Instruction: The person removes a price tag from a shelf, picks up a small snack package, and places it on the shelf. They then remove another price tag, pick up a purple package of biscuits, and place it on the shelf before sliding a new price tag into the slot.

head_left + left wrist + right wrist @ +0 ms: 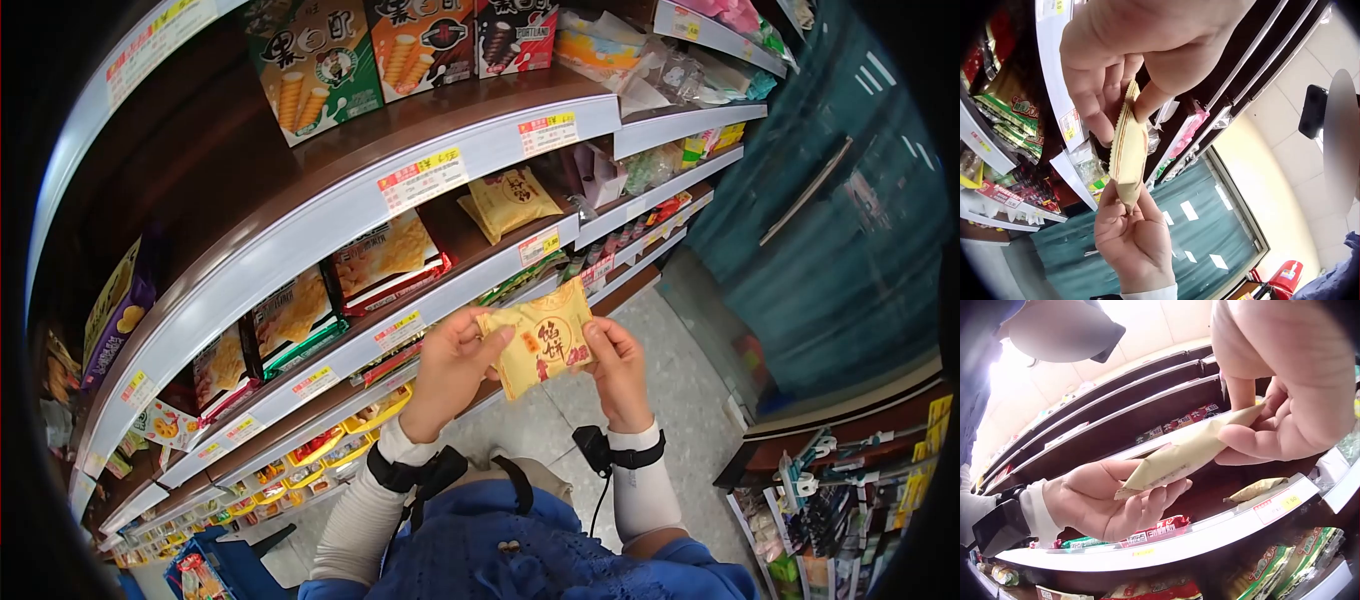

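Observation:
A yellow packet (pixel 545 338) with dark characters and red print is held between both hands, front face up toward the head camera. My left hand (pixel 452 365) pinches its left side, thumb on the front. My right hand (pixel 618 375) pinches the right edge between thumb and fingers. In the left wrist view the packet (pixel 1129 150) appears edge-on, between the left hand (pixel 1141 50) and the right hand (pixel 1135 240). From the right wrist, the packet's plain back (pixel 1188 450) spans from the left hand (pixel 1100 500) to the right hand (pixel 1285 394).
Similar yellow packets (pixel 510 203) lie on the shelf beyond the hands, near packaged crackers (pixel 385 255). Boxes of rolled snacks (pixel 420 45) stand on the shelf above. A teal curtain (pixel 850 200) hangs at the right, and a rack of goods (pixel 830 530) stands at lower right.

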